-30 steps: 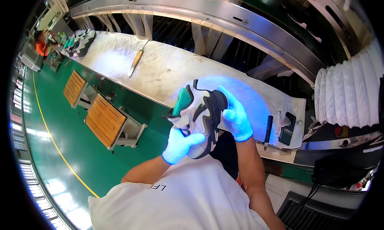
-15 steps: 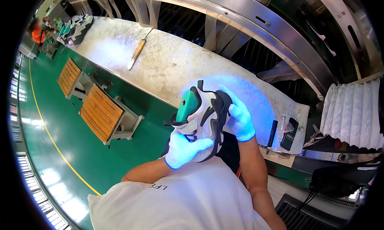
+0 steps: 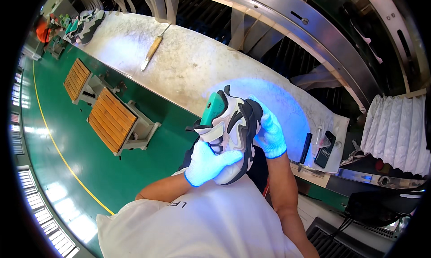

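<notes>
Right in front of the person's white shirt, nr the close edge of the surface, a shoe is held up in both gloved hands, toe pointing down twd the shirt & heel up to the right. It's white, grey & black, w/ a green insert sticking out of its opening & a dark loop standing at the heel. L hand grips the front part, thumb laid across the upper; the other fingers are mostly hidden, but they're around the shoe, not spread wide. R hand holds the heel end from the sole side, fingers bent around it & partly out of sight behind. Both gloves glow blue-white, & a blue light patch lies on the surface behind R hand. To the right, nr the end of the surface: a slim black tool, some clear plastic bits & a dark phone, all close tog. Further left, well apart from the hands, lies a knife w/ a wooden handle. More shoes sit at the far left end. Two carts w/ slatted wood tops stand on the green floor.
</notes>
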`<state>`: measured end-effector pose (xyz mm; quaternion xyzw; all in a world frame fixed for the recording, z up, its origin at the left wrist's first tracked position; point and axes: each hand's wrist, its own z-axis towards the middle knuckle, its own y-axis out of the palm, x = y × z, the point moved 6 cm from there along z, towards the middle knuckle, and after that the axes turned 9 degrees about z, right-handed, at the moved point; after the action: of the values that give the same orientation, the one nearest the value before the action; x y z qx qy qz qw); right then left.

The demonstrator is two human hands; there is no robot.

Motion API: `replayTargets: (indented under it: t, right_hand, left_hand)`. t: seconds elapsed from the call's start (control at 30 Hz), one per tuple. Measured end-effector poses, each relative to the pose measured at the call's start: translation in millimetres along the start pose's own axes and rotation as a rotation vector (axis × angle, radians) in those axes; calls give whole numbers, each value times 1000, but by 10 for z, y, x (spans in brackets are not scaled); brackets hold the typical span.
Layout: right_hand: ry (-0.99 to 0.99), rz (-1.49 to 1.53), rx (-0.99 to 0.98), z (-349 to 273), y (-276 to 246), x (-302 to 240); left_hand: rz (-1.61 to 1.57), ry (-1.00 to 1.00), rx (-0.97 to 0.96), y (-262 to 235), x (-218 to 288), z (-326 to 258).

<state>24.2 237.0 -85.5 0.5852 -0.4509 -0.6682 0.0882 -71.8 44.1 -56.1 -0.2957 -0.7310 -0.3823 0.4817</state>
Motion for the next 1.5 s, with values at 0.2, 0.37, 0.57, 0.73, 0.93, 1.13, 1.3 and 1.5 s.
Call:
replayTargets:
  t: [0.2, 0.37, 0.57, 0.73, 0.93, 1.13, 1.3, 1.5]
  right_hand:
    - [-61, -286, -41, -285, -99, -460]
    - [-223, -268, 148, -457, -260, -546]
    - [-165, -529, 205, -554, -641, -380]
    - [-137, -532, 176, -549, -660, -379]
    - [-117, -660, 77, -515, -621, -440]
    - [-174, -878, -7, -361, -554, -314]
    - [-225, -795, 0, -420, -764, -205]
    - [-61, -620, 66, -368, -667, -275]
  left_hand:
    - [95, -23, -505, -40, 377, 568]
    - [915, 345, -337, 188, 952, 1122]
    - [1559, 807, -181, 772, 470, 1067]
    - [1672, 624, -170, 880, 451, 1106]
    - [1605, 764, -31, 828, 471, 784]
    - [1649, 608, 61, 627, 376, 478]
    - [1444, 511, 83, 579, 395, 591]
    - [1304, 406, 10, 410, 455, 843]
